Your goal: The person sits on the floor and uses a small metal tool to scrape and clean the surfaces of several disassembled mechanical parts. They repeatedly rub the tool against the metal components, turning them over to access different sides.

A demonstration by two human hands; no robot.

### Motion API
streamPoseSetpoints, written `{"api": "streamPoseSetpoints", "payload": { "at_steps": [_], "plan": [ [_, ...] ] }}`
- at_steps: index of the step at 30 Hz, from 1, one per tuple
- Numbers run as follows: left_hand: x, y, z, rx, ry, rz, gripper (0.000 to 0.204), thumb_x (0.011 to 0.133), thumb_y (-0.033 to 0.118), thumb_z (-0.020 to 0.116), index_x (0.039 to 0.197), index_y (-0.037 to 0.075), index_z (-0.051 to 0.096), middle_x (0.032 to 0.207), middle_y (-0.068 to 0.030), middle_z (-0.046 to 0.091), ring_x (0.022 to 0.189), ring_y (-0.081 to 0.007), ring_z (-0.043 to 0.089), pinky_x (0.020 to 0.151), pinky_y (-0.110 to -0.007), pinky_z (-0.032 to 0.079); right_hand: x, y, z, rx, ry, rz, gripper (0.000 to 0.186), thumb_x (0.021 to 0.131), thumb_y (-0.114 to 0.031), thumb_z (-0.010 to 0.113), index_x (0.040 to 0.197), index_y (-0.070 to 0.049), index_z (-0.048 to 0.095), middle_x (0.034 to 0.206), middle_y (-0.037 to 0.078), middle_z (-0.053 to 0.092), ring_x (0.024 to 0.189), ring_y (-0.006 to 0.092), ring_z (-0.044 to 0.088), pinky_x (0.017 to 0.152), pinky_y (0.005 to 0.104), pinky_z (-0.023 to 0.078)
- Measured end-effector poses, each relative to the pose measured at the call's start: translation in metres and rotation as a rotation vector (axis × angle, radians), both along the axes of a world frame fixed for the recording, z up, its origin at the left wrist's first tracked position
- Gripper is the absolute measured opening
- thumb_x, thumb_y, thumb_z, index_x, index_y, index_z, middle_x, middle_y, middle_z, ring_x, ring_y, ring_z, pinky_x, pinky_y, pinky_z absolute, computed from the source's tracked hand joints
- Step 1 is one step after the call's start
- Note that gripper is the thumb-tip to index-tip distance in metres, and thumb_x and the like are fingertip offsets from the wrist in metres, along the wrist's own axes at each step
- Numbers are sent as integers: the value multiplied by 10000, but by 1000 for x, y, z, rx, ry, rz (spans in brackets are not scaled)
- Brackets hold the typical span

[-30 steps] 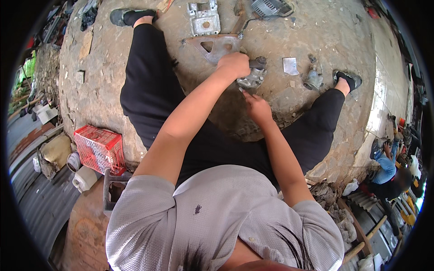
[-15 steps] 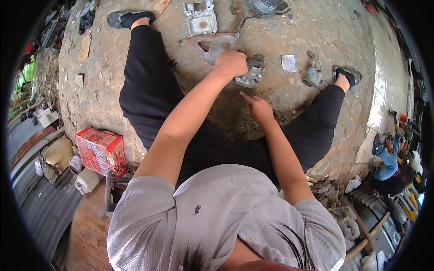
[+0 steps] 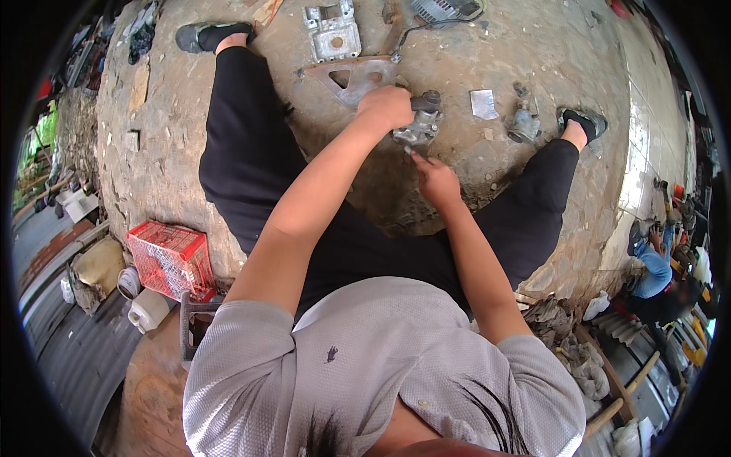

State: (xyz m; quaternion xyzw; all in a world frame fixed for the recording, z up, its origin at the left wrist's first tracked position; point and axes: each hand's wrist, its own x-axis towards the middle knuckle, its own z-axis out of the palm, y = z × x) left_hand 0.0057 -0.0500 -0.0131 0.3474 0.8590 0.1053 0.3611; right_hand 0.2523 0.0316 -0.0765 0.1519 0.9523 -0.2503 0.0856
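My left hand (image 3: 387, 107) is closed on a grey cast-metal engine part (image 3: 417, 131) with a dark round fitting (image 3: 428, 100) at its top right. The part sits on or just above the dirt floor between my legs; I cannot tell which. My right hand (image 3: 438, 181) is just below it, fingers curled and the index finger and thumb reaching up. A small pale tip shows at those fingers, close under the part, too small to name. Behind my left hand lies a flat rusty metal bracket (image 3: 365, 78) with a triangular hole.
Beyond lie a pale metal casting (image 3: 333, 34) and a grey ribbed motor housing (image 3: 445, 11) with a cable. To the right are a silvery square sheet (image 3: 483, 105) and another small metal part (image 3: 524, 126). A red crate (image 3: 171, 259) stands left; a person (image 3: 655, 274) sits far right.
My right hand's fingertips have moved slightly up toward the engine part. My left hand keeps its hold on the part. The whole view has shifted a little.
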Motion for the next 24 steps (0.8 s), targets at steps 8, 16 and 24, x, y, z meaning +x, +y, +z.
{"api": "streamPoseSetpoints", "payload": {
  "at_steps": [8,16,24],
  "plan": [
    [-3,5,-4,-22,26,-2,389,860,201,603,1201,124,772,1222,-155,767,1167,-357,719,988,-495,575,4,17,-15,5,-15,-26,496,909,-95,636,1369,-255,732,1036,141,742,928,374,734,817,498,609],
    [1,1,-3,-16,11,14,392,862,200,602,1211,136,770,1219,-162,765,1165,-362,718,997,-496,570,7,13,0,19,-85,-32,470,930,-103,635,1360,-264,740,1007,132,744,911,376,733,794,505,607],
    [-4,6,-7,-13,21,0,390,861,201,597,1202,122,770,1217,-168,764,1165,-367,717,999,-498,570,-2,18,-5,58,68,-22,475,931,-90,625,1356,-266,742,985,119,727,866,377,727,761,497,603]
  ]
}}
